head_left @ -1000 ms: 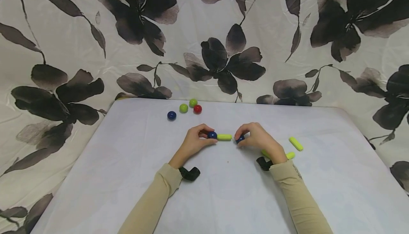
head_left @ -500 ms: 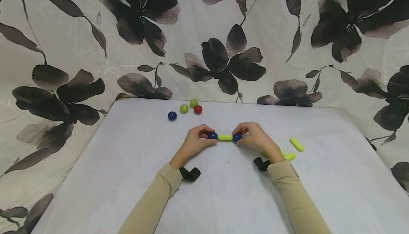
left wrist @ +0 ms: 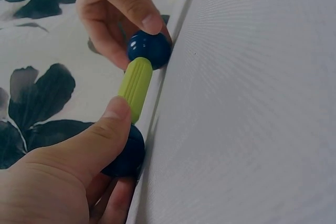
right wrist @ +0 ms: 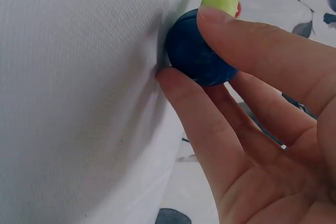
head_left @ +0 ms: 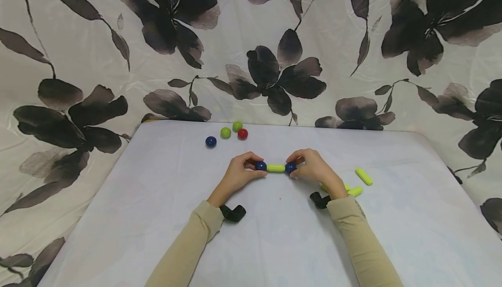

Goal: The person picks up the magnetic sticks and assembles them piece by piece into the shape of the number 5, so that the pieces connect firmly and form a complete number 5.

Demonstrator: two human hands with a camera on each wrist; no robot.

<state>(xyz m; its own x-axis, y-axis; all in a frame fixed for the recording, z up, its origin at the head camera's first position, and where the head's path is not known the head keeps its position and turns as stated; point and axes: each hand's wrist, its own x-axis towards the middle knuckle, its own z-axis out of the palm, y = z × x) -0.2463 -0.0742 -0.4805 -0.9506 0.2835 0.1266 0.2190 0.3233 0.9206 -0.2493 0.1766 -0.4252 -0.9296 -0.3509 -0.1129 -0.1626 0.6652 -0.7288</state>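
Fabric printed with dark flowers spreads behind a white surface. Over this reach two beige sleeves, and from them come the left hand and right hand, facing each other, a black fitting at each wrist. Between the hands lies a yellow-green ribbed rod, a blue ball meeting it at either end. A slanted rod rests farther right; more yellow-green shows around the right wrist, partly hidden. Left fingers pinch the left blue ball; right fingers pinch the right blue ball, thumb against it. Near the far edge sit a loose blue ball, two green balls and, just beside them, a red ball.
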